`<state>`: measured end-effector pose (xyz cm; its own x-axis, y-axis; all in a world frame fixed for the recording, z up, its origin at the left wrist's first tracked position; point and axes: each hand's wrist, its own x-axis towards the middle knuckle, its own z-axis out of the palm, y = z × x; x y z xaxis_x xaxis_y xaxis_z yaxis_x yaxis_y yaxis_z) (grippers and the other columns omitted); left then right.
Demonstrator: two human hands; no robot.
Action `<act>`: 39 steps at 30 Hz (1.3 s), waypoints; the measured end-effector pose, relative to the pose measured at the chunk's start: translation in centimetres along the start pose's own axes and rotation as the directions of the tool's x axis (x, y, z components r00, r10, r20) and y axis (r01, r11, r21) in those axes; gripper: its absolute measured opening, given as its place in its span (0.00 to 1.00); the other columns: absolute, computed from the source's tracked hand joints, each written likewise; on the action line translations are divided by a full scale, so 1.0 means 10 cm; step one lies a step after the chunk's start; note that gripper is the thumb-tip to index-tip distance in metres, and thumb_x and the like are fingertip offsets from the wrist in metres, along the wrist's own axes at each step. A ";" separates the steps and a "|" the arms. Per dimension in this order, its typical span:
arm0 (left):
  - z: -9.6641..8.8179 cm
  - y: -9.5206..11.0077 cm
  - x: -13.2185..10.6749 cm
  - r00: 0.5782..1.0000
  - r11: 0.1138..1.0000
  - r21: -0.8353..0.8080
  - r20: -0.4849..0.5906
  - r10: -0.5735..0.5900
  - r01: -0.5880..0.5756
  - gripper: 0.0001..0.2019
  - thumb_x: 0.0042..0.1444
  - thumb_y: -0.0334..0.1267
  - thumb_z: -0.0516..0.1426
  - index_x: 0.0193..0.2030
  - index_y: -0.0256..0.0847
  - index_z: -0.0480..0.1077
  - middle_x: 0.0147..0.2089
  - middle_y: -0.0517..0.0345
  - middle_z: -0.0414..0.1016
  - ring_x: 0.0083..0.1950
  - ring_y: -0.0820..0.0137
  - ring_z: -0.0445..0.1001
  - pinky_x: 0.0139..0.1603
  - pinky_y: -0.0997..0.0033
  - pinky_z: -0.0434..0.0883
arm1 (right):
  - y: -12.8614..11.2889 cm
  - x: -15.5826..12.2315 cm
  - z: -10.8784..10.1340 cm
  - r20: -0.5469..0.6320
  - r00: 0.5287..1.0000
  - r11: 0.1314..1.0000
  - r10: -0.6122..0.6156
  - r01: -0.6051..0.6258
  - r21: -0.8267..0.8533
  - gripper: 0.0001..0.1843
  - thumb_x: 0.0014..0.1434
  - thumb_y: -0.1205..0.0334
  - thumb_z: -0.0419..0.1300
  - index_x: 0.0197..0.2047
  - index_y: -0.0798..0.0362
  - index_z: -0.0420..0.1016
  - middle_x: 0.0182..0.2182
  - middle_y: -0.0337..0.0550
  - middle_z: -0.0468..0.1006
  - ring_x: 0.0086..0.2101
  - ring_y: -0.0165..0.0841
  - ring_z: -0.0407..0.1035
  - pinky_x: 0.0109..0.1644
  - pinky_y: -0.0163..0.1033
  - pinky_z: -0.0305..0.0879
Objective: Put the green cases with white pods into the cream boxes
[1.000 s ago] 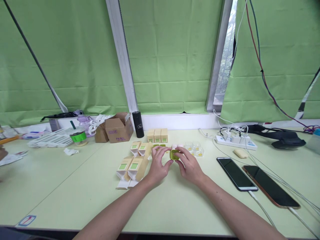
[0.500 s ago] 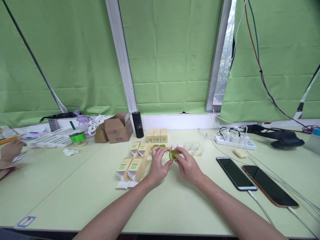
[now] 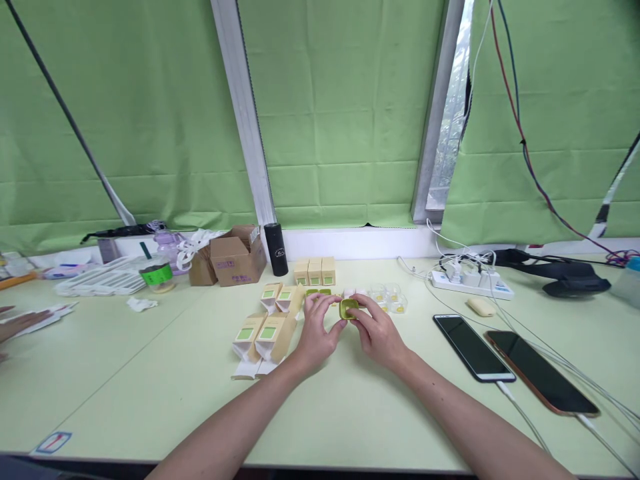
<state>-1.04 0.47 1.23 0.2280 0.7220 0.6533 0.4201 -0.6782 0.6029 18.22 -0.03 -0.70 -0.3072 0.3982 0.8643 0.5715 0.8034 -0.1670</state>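
Observation:
Both my hands meet over the middle of the pale green table. My left hand [image 3: 317, 332] and my right hand [image 3: 379, 331] pinch a small green square container [image 3: 349, 308] between their fingertips, just above the tabletop. Left of my left hand lie several open tan cartons with green labels [image 3: 260, 333]. Three closed tan boxes [image 3: 315, 271] stand in a row behind the hands. Small clear cups with yellow contents [image 3: 390, 298] sit just right of the container.
Two phones [image 3: 470, 347] [image 3: 543, 373] on cables lie at the right, with a power strip [image 3: 473, 280] behind. A black bottle [image 3: 276, 249], cardboard boxes [image 3: 237, 255] and a white tray [image 3: 103, 278] line the back left. Another person's hand [image 3: 15, 325] shows at the left edge.
My hands and the green container have barely shifted. The other person's hand at the left edge has dropped lower and stretched out flat.

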 end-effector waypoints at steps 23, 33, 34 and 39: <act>-0.04 0.01 -0.02 0.997 0.997 0.004 -0.008 0.073 -0.073 0.23 0.61 0.32 0.57 0.64 0.47 0.66 0.62 0.46 0.69 0.67 0.54 0.60 0.66 0.46 0.64 | -0.01 0.00 0.03 -0.085 0.963 0.956 0.254 -0.237 0.175 0.09 0.72 0.63 0.56 0.52 0.47 0.73 0.56 0.52 0.80 0.60 0.44 0.73 0.61 0.54 0.73; -0.04 0.03 -0.03 0.981 0.973 0.130 0.011 0.193 -0.193 0.29 0.60 0.27 0.57 0.67 0.49 0.61 0.66 0.48 0.68 0.68 0.53 0.57 0.69 0.43 0.62 | -0.07 0.06 0.02 -0.042 0.862 0.816 0.505 -0.461 0.350 0.13 0.72 0.49 0.54 0.41 0.49 0.71 0.36 0.44 0.82 0.36 0.37 0.79 0.44 0.42 0.76; -0.03 0.03 -0.03 0.979 0.969 0.143 0.019 0.202 -0.203 0.29 0.60 0.27 0.58 0.67 0.49 0.61 0.66 0.48 0.68 0.69 0.53 0.57 0.69 0.43 0.62 | -0.07 0.06 0.02 -0.031 0.856 0.808 0.516 -0.474 0.349 0.14 0.72 0.48 0.54 0.40 0.49 0.70 0.35 0.44 0.81 0.35 0.37 0.79 0.42 0.42 0.76; -0.01 0.03 -0.04 0.969 0.944 0.216 0.064 0.239 -0.247 0.29 0.63 0.28 0.58 0.68 0.51 0.61 0.68 0.48 0.66 0.69 0.51 0.57 0.68 0.40 0.63 | -0.09 0.03 0.04 0.033 0.834 0.780 0.550 -0.527 0.337 0.17 0.72 0.44 0.52 0.39 0.48 0.66 0.31 0.41 0.80 0.30 0.37 0.78 0.35 0.40 0.73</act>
<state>-1.10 -0.01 1.14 0.3779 0.5461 0.7476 0.5302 -0.7897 0.3088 17.32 -0.46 -0.46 0.0329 0.7888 0.6138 0.3512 0.5658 -0.7460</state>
